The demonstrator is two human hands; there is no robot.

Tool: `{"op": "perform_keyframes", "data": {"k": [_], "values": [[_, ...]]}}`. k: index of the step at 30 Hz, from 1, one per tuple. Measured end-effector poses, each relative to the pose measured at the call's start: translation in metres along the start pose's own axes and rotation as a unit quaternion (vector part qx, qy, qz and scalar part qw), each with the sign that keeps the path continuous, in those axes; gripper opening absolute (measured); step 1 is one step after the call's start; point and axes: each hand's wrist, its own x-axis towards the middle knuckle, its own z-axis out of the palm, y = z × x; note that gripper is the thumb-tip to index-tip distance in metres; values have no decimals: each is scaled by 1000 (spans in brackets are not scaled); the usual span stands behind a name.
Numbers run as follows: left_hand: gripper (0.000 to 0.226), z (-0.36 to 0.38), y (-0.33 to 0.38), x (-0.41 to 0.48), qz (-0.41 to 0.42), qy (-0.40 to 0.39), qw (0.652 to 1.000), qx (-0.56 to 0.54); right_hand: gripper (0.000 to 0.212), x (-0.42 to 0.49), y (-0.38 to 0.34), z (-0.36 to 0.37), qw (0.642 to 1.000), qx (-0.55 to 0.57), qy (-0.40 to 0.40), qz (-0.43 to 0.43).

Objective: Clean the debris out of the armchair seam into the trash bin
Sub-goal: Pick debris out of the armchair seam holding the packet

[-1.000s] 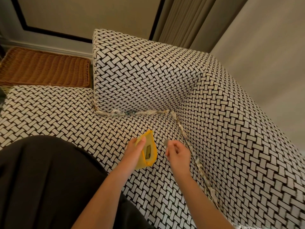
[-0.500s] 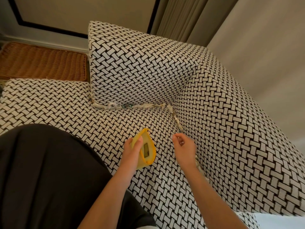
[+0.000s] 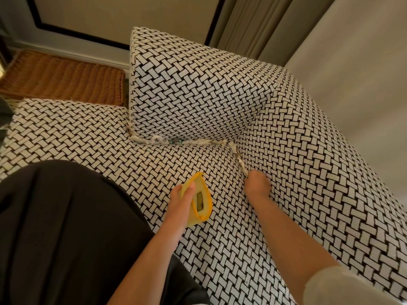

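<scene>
Right hand (image 3: 256, 183) is pressed fingertips-first into the armchair seam (image 3: 240, 164); its closure cannot be told. Left hand (image 3: 182, 195) is closed on a yellow pouch (image 3: 201, 200). Debris (image 3: 233, 148) lies along the seam, long axis from 11 to 5 o'clock, then toward 9 o'clock. Scraps could be pushed deeper by fingertip pressure. No trash bin is seen.

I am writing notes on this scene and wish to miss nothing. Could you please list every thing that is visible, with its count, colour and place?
armchair: one, black and white woven pattern, fills the middle and right.
debris: many pale scraps, along the seat seam.
yellow container: one, yellow, in the left hand.
wicker surface: one, brown, upper left.
curtain: one, beige, top middle.
dark garment: one, black, lower left.
left hand: one, holds the container.
right hand: one, at the seam; grip hidden.
</scene>
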Motion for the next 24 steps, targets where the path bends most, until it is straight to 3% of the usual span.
{"op": "perform_keyframes", "data": {"k": [9,14,19,24], "values": [[50,0,0,3,-3,4,1000,-6,21,5,-6,-8,988,-134,-47,-64],[46,0,1,-1,5,-7,1000,-15,20,6,-6,-7,984,-150,-34,-86],[47,-1,1,0,9,-11,1000,-16,18,4,-3,-10,995,-56,13,-86],[47,1,1,0,6,-10,1000,-9,19,-13,-1,-26,975,186,47,-111]]}}
